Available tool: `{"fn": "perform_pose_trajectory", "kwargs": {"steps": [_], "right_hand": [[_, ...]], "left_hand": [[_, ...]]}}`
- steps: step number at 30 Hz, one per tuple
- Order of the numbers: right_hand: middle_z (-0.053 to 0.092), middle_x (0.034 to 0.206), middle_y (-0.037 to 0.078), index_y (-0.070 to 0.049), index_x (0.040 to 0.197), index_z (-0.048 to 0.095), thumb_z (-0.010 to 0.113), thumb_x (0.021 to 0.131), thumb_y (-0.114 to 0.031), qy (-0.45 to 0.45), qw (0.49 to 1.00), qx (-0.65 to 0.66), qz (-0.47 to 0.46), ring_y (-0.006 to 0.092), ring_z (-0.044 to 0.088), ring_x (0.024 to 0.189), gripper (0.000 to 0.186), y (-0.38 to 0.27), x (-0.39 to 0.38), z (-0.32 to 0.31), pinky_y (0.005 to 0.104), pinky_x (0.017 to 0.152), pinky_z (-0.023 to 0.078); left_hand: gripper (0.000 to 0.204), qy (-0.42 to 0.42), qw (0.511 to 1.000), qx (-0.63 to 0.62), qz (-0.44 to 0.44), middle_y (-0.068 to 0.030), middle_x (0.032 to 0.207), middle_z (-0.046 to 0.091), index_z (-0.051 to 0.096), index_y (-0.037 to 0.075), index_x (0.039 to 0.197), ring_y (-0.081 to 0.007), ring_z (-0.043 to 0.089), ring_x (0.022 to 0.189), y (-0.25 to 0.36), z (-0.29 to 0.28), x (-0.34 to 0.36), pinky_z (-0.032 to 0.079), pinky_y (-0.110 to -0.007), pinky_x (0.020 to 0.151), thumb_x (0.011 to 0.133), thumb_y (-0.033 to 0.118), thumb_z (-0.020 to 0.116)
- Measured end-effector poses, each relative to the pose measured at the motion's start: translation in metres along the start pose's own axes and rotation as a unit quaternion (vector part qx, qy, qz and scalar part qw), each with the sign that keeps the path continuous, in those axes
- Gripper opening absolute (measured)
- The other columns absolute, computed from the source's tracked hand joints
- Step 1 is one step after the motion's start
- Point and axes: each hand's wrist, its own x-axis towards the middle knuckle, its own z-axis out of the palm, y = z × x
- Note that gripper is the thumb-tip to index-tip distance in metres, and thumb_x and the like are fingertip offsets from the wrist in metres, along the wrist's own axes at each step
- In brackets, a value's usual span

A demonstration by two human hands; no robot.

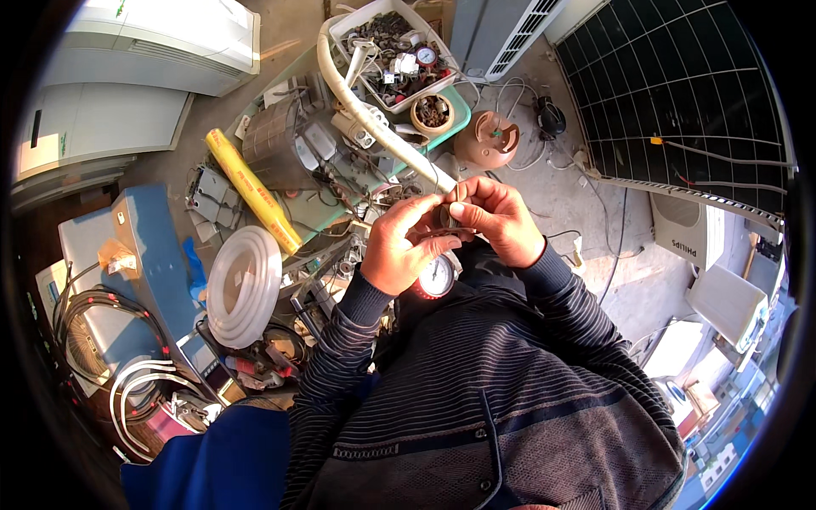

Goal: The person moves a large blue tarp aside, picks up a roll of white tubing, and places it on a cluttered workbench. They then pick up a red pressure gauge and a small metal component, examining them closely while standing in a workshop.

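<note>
In front of my chest, my left hand (398, 244) and my right hand (503, 223) come together with fingers bent. Both close on a small dark metal part (448, 219), mostly hidden by the fingers, so its exact kind does not show. Just below my left fingers is a round pressure gauge (437, 276) with a white dial and red rim; whether it joins the held part is unclear. A long cream-coloured wrapped pipe (374, 127) curves down from the bench, its near end beside my fingertips.
A green-topped bench (455, 115) bears a white tub (391, 105) of metal parts and a bowl of screws (432, 113). A yellow roll (252, 189) and coiled white hose (244, 286) lie left. Rightward are a brown gas cylinder (486, 140), loose cables and a large finned panel (680, 93).
</note>
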Motion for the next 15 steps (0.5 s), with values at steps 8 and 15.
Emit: {"fn": "perform_pose_trajectory", "kwargs": {"steps": [8, 15], "right_hand": [[0.059, 0.087, -0.004, -0.004, 0.103, 0.061, 0.061, 0.096, -0.009, -0.004, 0.998, -0.067, 0.003, 0.0018, 0.049, 0.072, 0.009, 0.0, -0.002, 0.005, 0.0178, 0.062, 0.039], [0.057, 0.086, -0.005, -0.004, 0.103, 0.061, 0.062, 0.095, -0.008, -0.032, 0.999, -0.038, -0.005, 0.0014, 0.048, 0.073, 0.009, 0.008, 0.0, 0.011, 0.0176, 0.062, 0.038]], "left_hand": [[0.05, 0.048, 0.999, 0.019, -0.009, -0.0051, 0.084, 0.064, 0.057, -0.005, 0.12, -0.0103, 0.062, 0.077, 0.017, 0.011, -0.008, 0.052, -0.024, 0.066, 0.081, 0.016, 0.08], [0.039, 0.113, 0.993, -0.033, 0.014, -0.0015, 0.085, 0.063, 0.057, -0.005, 0.118, -0.0056, 0.058, 0.072, 0.005, 0.019, -0.02, 0.049, -0.02, 0.065, 0.087, 0.014, 0.071]]}}
